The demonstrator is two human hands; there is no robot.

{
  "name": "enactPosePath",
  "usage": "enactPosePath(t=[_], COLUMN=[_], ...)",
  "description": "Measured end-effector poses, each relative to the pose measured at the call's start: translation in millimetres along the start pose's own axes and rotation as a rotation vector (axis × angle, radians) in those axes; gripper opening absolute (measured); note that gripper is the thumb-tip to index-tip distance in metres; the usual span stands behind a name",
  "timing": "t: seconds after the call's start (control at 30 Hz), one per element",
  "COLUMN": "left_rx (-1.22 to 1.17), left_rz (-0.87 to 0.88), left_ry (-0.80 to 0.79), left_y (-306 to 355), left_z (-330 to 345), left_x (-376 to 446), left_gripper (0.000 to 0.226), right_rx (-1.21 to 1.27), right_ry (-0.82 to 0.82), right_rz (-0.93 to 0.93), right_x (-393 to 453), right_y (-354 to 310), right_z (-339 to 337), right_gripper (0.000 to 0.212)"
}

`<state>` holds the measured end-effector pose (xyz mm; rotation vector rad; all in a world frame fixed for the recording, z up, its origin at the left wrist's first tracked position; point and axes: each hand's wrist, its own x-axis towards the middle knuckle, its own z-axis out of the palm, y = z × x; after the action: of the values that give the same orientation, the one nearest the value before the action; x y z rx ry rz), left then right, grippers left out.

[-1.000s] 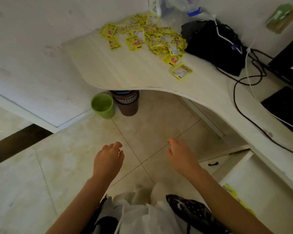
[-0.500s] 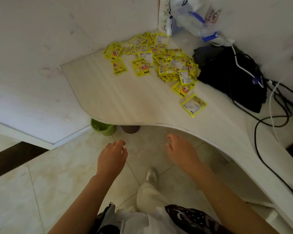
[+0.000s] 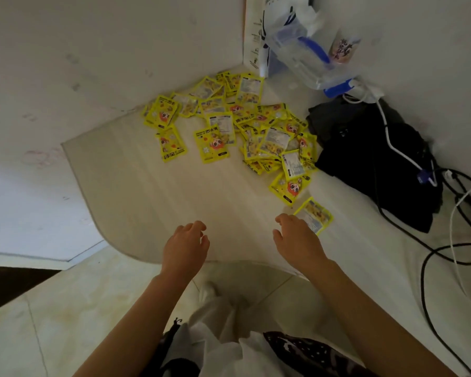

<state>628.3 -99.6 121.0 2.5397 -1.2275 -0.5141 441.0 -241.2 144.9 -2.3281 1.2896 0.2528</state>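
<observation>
Several small yellow snack packets (image 3: 245,126) lie scattered in a heap at the far corner of a pale wooden desk (image 3: 152,186). One single yellow packet (image 3: 316,214) lies apart, nearest to me. My right hand (image 3: 297,240) hovers over the desk's front edge with loosely curled fingers, just left of that packet, holding nothing. My left hand (image 3: 185,246) hangs over the front edge too, fingers loosely curled and empty.
A black bag (image 3: 373,164) sits at the right of the heap, with white and black cables (image 3: 446,240) trailing over the desk. A clear plastic bag with blue-trimmed items (image 3: 305,53) stands in the corner. White walls bound the desk; tiled floor (image 3: 65,308) lies below.
Both hands have come forward from above the floor to over the desk's front edge. The view has moved closer to the desk, hiding the green and brown bins beneath it.
</observation>
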Motion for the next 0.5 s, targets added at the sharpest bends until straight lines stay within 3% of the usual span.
enactPosePath(t=[0.3, 0.5], left_rx=[0.059, 0.085], left_rz=[0.208, 0.368], left_ry=[-0.182, -0.228], left_y=[39, 77], left_z=[8, 13], left_x=[94, 150], left_gripper=[0.030, 0.032], right_rx=[0.078, 0.127], right_ry=[0.007, -0.005], right_rz=[0.311, 0.495], right_x=[46, 59], right_y=[32, 39], right_z=[-14, -18], right_gripper=[0.026, 0.048])
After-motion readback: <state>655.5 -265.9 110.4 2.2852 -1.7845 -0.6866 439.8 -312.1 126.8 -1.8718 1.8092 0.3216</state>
